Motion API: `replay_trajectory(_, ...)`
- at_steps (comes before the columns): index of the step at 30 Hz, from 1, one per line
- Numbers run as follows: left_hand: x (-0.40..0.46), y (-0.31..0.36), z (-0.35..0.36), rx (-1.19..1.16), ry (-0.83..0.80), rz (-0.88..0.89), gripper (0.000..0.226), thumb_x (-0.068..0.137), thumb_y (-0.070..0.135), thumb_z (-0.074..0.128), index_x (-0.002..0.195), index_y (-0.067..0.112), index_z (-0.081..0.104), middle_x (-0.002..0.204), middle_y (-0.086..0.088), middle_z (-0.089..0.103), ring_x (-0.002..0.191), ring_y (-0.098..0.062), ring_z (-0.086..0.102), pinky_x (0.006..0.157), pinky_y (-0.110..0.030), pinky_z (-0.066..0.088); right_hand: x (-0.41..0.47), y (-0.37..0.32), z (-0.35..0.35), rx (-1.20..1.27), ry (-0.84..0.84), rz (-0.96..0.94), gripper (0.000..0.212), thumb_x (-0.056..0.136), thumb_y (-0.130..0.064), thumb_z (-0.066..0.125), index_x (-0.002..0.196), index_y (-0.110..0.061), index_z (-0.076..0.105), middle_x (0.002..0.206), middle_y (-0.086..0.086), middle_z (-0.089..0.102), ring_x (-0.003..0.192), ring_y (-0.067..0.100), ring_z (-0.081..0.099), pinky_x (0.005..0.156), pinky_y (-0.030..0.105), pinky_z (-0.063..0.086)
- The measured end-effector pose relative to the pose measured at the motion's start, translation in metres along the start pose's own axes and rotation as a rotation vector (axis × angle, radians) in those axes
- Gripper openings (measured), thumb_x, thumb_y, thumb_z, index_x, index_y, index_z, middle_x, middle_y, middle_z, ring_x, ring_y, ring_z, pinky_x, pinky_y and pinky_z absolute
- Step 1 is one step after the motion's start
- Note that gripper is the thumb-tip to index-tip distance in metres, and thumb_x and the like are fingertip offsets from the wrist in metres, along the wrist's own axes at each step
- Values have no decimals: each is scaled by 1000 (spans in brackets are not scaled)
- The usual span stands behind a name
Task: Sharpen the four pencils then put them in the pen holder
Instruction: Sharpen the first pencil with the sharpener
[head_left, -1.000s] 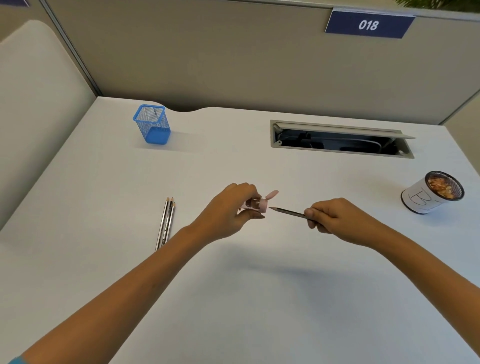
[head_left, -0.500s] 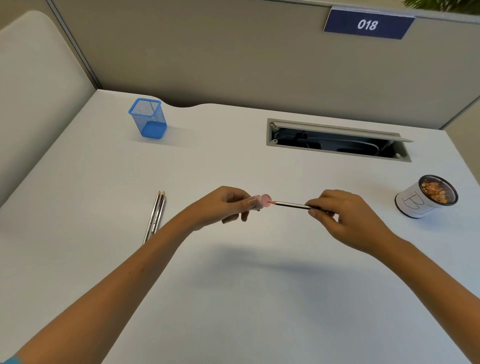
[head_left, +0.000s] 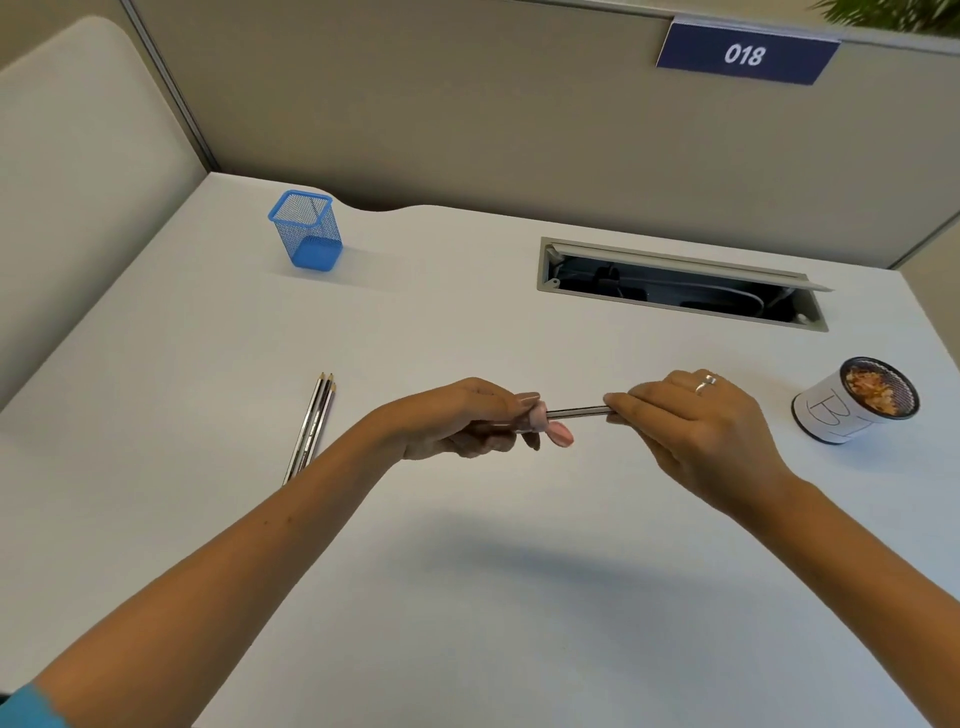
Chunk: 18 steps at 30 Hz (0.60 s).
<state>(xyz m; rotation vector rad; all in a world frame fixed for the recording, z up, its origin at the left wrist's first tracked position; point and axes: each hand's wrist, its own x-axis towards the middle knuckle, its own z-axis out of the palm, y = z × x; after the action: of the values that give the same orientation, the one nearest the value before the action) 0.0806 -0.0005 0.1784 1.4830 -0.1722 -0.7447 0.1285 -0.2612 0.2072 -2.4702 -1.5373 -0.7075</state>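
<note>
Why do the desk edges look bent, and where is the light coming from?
Head view: the wide-angle lens bows the desk and partition lines. Soft shadows lie under both arms and right of the blue pen holder, suggesting diffuse overhead light; no glare, little blur.

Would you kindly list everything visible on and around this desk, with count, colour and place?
desk: one, white, fills the view
pen holder: one, blue mesh, far left, nothing visible inside
loose pencils: three as far as I can tell, dark with pale stripes, lying together left of the left arm
held pencil: one, dark, level between the hands
sharpener: one, pink, on the held pencil's left end
shavings cup: one, white with a dark rim, far right, holds brownish shavings
cable slot: one, grey, open, far middle
sign: one, navy, reads 018, on the partition
left hand: grips the sharpener
right hand: wears a ring, pinches the held pencil
</note>
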Motion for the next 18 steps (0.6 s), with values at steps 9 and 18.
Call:
replay_trajectory(9, 2, -28, 12, 643, 576, 331, 10, 86, 21, 73, 91, 16, 66, 81, 4, 64, 73, -9, 53, 66, -22, 43, 5, -15, 25, 390, -435, 547, 26, 92, -36, 51, 75, -24, 65, 58, -8, 58, 53, 11, 46, 47, 25, 30)
replay_trajectory(18, 2, -51, 0, 843, 567, 479, 15, 87, 14, 72, 100, 8, 67, 89, -2, 66, 82, -17, 54, 78, -24, 40, 14, -18, 37, 774, -705, 777, 43, 94, -43, 47, 63, -19, 62, 51, -8, 50, 41, 1, 40, 50, 19, 32)
